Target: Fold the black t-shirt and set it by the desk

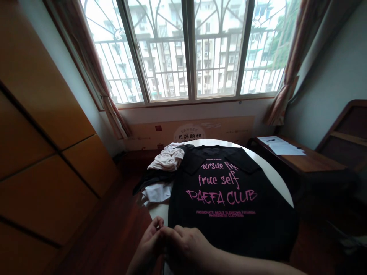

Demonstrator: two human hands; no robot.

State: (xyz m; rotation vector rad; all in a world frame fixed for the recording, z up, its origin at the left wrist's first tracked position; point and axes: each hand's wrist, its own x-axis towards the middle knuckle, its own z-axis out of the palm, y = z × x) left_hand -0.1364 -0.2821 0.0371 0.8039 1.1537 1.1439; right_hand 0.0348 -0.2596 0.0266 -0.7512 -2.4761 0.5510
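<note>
A black T-shirt (229, 233) with pink lettering is spread over a round white table (282, 183), its sleeves folded inward across the upper part. My right hand (187, 244) is closed at the shirt's lower left edge, with dark cloth under its curled fingers. Beside it, my left hand (150, 242) is also closed, its fingertips meeting those of the right. Whatever the left fingers pinch is hidden between the two hands. The lower hem of the shirt is partly covered by my right forearm.
Crumpled pale clothing (169, 157) lies at the table's left, above dark cloth and a white garment (157, 193). On the right is a wooden side table (318, 160) with papers (282, 146). Orange-brown cabinets (37, 164) line the left, and a barred window (189, 49) is ahead.
</note>
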